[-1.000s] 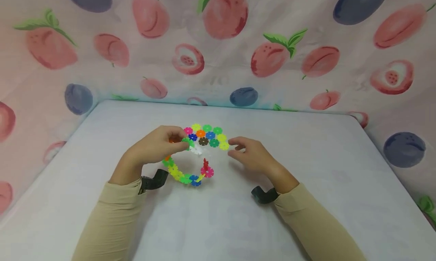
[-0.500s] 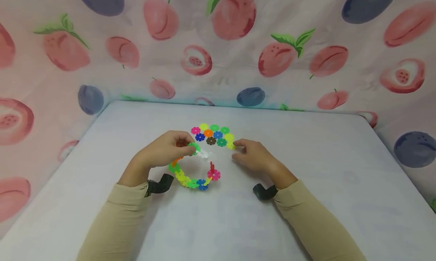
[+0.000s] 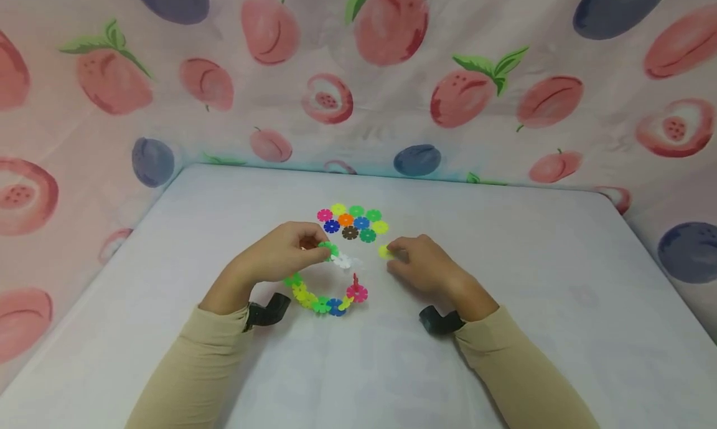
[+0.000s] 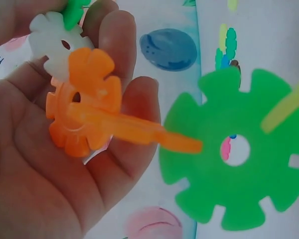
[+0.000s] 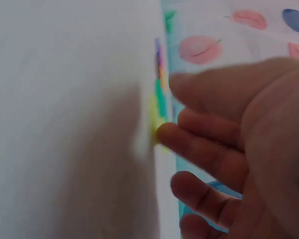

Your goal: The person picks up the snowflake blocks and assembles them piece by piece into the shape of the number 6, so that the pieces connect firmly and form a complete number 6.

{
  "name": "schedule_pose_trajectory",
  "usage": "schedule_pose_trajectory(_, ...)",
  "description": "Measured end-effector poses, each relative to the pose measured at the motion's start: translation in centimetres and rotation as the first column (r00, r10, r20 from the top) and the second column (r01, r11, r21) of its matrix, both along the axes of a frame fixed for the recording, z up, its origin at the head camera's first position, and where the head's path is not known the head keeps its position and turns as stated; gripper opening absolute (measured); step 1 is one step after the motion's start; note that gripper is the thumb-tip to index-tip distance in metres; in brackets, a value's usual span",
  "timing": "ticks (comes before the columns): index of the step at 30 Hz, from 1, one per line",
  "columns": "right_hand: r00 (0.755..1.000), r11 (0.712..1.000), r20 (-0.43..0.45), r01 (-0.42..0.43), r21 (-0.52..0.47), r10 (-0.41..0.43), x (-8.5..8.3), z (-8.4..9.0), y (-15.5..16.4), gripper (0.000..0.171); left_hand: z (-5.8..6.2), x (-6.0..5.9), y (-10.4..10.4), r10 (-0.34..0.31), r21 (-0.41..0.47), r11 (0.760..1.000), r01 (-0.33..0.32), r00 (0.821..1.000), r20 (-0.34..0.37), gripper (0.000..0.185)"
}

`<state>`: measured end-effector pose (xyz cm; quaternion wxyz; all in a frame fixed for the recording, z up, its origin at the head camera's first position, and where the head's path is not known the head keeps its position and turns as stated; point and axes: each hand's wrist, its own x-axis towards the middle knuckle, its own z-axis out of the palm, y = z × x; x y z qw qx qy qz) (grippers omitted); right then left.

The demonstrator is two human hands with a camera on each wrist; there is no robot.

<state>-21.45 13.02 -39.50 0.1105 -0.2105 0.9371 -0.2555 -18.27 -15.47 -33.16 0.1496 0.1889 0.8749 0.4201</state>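
In the head view my left hand [image 3: 282,253] pinches a green notched disc [image 3: 330,249] between thumb and fingers. That disc belongs to a curved chain of interlocking plastic flower discs, running through green, yellow and blue to a pink disc [image 3: 357,293] with a red one upright on it. A white disc [image 3: 342,263] hangs beside the pinched one. Up close in the left wrist view, orange discs [image 4: 82,124] cross in front of the palm and join a large green disc [image 4: 204,184]. My right hand [image 3: 426,267] touches a loose yellow disc [image 3: 383,252] with its fingertip, thumb held apart.
Several loose discs lie flat in a cluster behind the hands, among them a brown disc [image 3: 350,233] and an orange disc [image 3: 345,220]. They rest on a white table [image 3: 504,242], backed by a fruit-print cloth [image 3: 392,117].
The yellow disc under my right fingertip has slid toward me, away from the cluster. My left hand, still pinching the chain, has come slightly nearer. The head view has shifted a little.
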Motion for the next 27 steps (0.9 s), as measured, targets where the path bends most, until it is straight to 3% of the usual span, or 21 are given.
schedule_pose_trajectory(9,1.0,1.0,0.0,0.001,-0.007,-0.001,0.4,-0.2,-0.6,0.041,0.2,0.3,-0.2,-0.009,-0.006,1.0,0.009,1.0,-0.001,0.011)
schedule_pose_trajectory(16,0.998,0.999,0.054,0.024,-0.036,-0.022,0.4,-0.1,-0.4,0.039,0.1,0.1,0.1,-0.021,0.009,1.0,0.021,1.0,-0.006,0.011)
schedule_pose_trajectory(21,0.995,0.997,0.08,0.059,-0.044,-0.055,0.4,0.3,0.0,0.026,0.2,0.3,0.2,-0.028,0.008,1.0,0.028,1.0,-0.011,0.011)
schedule_pose_trajectory(24,0.994,0.988,0.065,0.094,-0.12,-0.086,0.7,1.2,0.2,0.015,0.3,0.4,0.2,-0.035,0.01,0.999,0.035,0.999,-0.017,0.012)
schedule_pose_trajectory(27,0.996,0.957,-0.01,0.08,-0.278,-0.086,1.5,2.5,0.1,0.012,0.4,0.5,0.4,-0.042,0.033,0.999,0.043,0.999,-0.012,0.012)
